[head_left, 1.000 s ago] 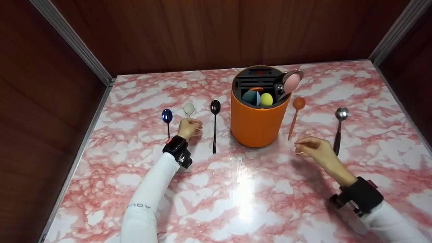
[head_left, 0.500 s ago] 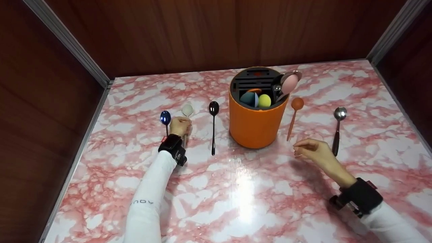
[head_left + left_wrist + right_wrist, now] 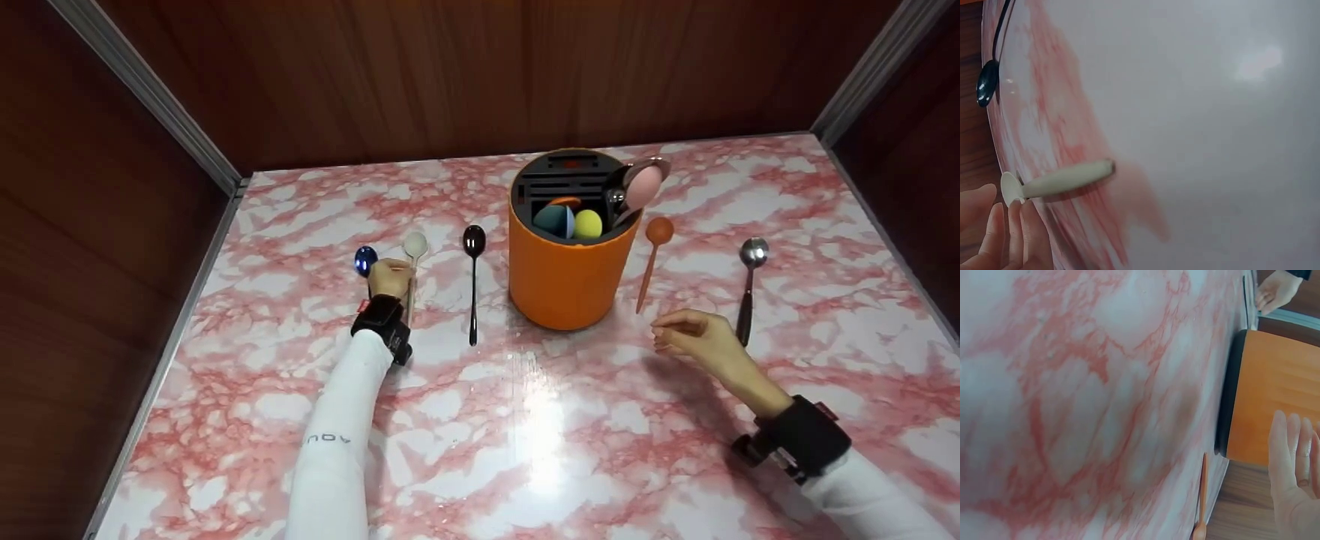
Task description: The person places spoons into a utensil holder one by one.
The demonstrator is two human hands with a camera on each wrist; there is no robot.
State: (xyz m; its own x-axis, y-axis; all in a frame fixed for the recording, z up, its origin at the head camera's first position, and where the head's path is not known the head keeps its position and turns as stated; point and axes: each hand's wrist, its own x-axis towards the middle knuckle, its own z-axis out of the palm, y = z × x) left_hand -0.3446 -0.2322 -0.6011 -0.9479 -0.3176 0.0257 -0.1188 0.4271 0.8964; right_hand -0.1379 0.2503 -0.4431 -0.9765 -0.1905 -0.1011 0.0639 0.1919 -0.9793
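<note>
Hovering nearest, right of the orange holder (image 3: 566, 289): the right hand (image 3: 701, 341), fingers loosely bent, holding nothing!
Farther out, left of the holder, comes the left hand (image 3: 391, 278), thumb and fingers apart at the neck of the pale spoon (image 3: 1067, 179); whether the tips touch it, can't tell. That spoon lies on the bench (image 3: 480, 420), also left of the holder, bowl pointing away. Looks light and stiff, perhaps slick and awkward to lift: I'd pinch the handle just below the bowl.
</note>
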